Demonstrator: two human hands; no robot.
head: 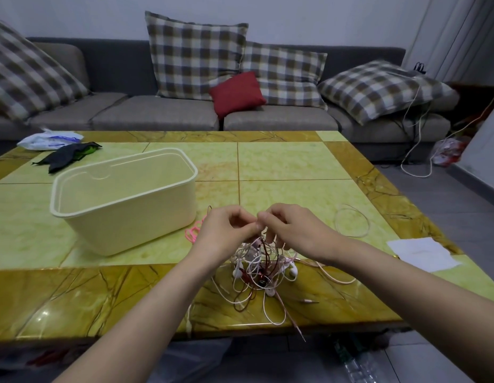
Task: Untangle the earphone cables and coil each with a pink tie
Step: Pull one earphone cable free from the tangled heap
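Note:
A tangle of earphone cables (258,275), white, pale pink and dark red, lies near the front edge of the table (295,167), with loops spilling over the edge. My left hand (226,230) and my right hand (290,230) hover over the tangle, fingertips close together, each pinching strands lifted from it. Bright pink ties (194,233) lie on the table just left of my left hand, partly hidden by it. A separate white cable loop (352,221) rests to the right of my right hand.
A cream plastic bin (124,205) stands open at the left. A white sheet of paper (422,252) lies at the right edge. Dark cloth (66,156) and a plastic bag (51,139) sit at the far left corner. A grey sofa (162,111) with cushions runs behind.

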